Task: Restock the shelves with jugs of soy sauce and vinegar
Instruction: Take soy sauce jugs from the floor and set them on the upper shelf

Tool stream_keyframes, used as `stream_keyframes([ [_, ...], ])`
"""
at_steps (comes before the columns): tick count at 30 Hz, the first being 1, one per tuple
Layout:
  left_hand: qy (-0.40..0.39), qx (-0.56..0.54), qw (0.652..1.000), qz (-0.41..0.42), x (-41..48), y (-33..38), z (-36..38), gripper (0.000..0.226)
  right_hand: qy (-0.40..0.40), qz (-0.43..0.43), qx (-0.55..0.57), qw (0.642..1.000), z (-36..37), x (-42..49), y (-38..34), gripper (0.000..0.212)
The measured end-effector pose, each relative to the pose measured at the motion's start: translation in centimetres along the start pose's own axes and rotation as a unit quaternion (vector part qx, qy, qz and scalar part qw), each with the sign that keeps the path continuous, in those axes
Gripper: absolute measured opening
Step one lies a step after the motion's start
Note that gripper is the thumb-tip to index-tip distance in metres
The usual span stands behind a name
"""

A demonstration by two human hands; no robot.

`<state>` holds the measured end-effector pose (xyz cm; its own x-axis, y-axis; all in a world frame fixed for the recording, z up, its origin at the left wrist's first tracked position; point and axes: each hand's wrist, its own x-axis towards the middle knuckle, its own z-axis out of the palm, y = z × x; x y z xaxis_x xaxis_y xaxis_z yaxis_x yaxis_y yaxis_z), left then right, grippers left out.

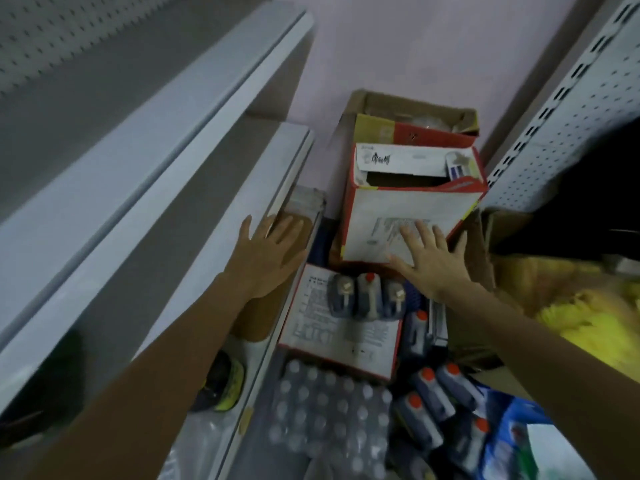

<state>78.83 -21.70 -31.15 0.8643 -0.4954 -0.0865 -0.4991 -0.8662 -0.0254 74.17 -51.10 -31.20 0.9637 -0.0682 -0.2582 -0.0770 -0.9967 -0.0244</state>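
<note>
My right hand (429, 259) lies flat with spread fingers on the front of a white and red carton (381, 216) that stands open-topped on a stack. My left hand (266, 254) is open and rests against the front edge of a grey shelf (194, 216) on the left. Below the carton, three dark jugs (367, 296) with handles lie on another white and red carton (332, 334). Several dark jugs with red caps (440, 389) lie on the floor at the lower right.
A brown cardboard box (415, 112) stands behind the carton against the pink wall. A shrink-wrapped pack of clear bottles (325, 410) sits low in the middle. A white pegboard rack (568, 109) rises at right, with yellow packaging (571, 306) below it.
</note>
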Motion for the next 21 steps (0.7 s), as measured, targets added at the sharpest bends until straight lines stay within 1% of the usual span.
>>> stream_keyframes([
  [2, -0.050, -0.006, 0.998, -0.028, -0.3, 0.1, 3.2, 0.084, -0.021, -0.009, -0.003, 1.000, 3.0, 0.3, -0.7, 0.076],
  [5, -0.104, -0.033, 0.993, -0.055, -1.2, 0.7, 7.2, 0.077, -0.052, -0.028, 0.001, 0.998, 8.1, 0.8, -1.3, 0.081],
  [7, -0.107, -0.030, 0.993, -0.042, -2.0, 1.0, 9.9, 0.078, -0.074, -0.037, 0.010, 0.997, 11.5, 1.2, -1.5, 0.089],
  [9, -0.106, -0.027, 0.994, -0.019, -2.6, 0.9, 12.8, 0.085, -0.098, -0.044, -0.004, 0.994, 14.9, 1.4, -1.8, 0.081],
  [10, -0.126, -0.038, 0.991, -0.017, -2.8, 0.7, 14.6, 0.086, -0.109, -0.050, -0.012, 0.993, 16.4, 1.4, -1.9, 0.077],
  [11, -0.156, -0.047, 0.986, -0.016, -3.0, 0.5, 16.4, 0.081, -0.120, -0.056, -0.017, 0.991, 17.8, 1.5, -2.0, 0.078],
  [12, -0.161, -0.048, 0.986, -0.013, -3.1, 0.4, 17.9, 0.072, -0.126, -0.063, -0.020, 0.990, 19.0, 1.6, -2.0, 0.083],
  [13, -0.148, -0.052, 0.988, -0.011, -3.2, 0.5, 19.1, 0.062, -0.129, -0.069, -0.020, 0.989, 20.1, 1.7, -2.0, 0.094],
  [15, -0.117, -0.060, 0.991, -0.002, -3.2, 0.6, 21.6, 0.052, -0.134, -0.072, -0.017, 0.988, 22.0, 2.0, -2.0, 0.115],
  [16, -0.116, -0.067, 0.991, 0.004, -3.0, 0.7, 22.6, 0.051, -0.136, -0.068, -0.013, 0.988, 23.0, 2.3, -1.9, 0.115],
  [18, -0.119, -0.102, 0.988, -0.001, -2.5, 1.0, 23.9, 0.050, -0.137, -0.056, 0.007, 0.989, 24.8, 2.9, -1.9, 0.101],
  [21, -0.163, -0.140, 0.975, -0.050, -1.2, 1.1, 25.8, 0.056, -0.141, -0.045, 0.037, 0.988, 27.1, 4.1, -2.2, 0.087],
])
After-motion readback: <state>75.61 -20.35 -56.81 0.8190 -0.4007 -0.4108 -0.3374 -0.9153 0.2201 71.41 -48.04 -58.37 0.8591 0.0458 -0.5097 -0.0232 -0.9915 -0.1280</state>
